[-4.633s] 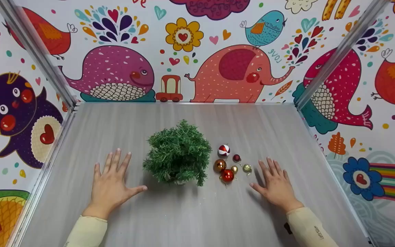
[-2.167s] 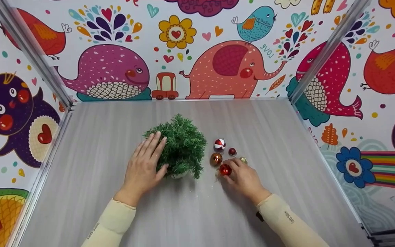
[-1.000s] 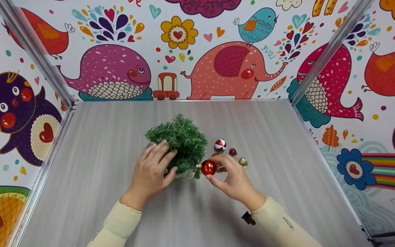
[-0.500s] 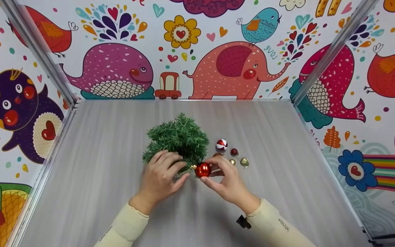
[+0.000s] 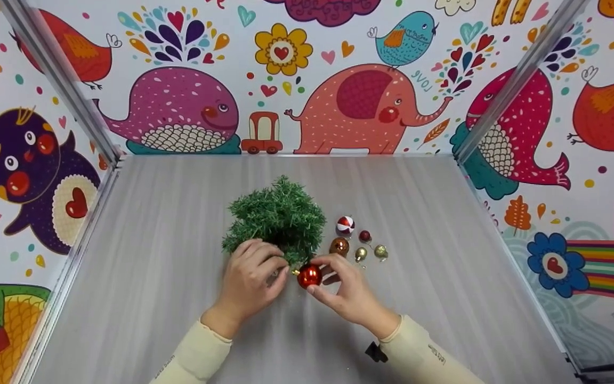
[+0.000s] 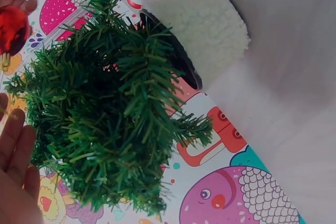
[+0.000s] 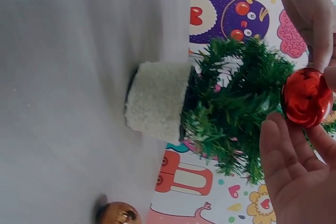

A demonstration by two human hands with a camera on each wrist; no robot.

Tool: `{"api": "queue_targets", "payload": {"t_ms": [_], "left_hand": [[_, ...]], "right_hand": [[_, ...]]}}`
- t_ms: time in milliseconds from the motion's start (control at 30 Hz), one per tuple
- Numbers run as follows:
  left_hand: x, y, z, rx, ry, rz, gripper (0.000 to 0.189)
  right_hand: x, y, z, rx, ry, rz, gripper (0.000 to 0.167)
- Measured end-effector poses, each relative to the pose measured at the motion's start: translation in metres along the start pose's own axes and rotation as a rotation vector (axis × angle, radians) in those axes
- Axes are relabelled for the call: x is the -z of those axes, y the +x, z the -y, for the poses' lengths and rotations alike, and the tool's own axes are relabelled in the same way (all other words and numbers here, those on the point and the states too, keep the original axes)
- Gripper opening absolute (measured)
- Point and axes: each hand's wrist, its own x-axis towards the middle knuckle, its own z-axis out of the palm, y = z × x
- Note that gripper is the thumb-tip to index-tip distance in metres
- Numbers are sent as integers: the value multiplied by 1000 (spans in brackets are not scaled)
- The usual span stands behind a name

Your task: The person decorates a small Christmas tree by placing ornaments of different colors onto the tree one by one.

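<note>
One red bauble (image 5: 309,276) is pinched by right hand (image 5: 354,293), gold cap toward left hand (image 5: 251,277); whether anything is gripped by left, cannot be told. Behind bauble, green tree (image 5: 280,213) is stood on surface (image 5: 419,208), five other baubles (image 5: 339,246) at right.
</note>
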Motion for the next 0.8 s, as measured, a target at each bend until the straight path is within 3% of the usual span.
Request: {"api": "queue_targets", "payload": {"t_ms": [200,567,800], "left_hand": [[-1,0,-2,3,21,15,4],[-4,3,-2,5,7,18,4],[-3,3,-2,1,7,23,4]], "right_hand": [[-6,0,-3,5,-51,34,44],[-20,19,9,160,-104,-123,18],[-27,25,11,157,-96,-185,5]]}}
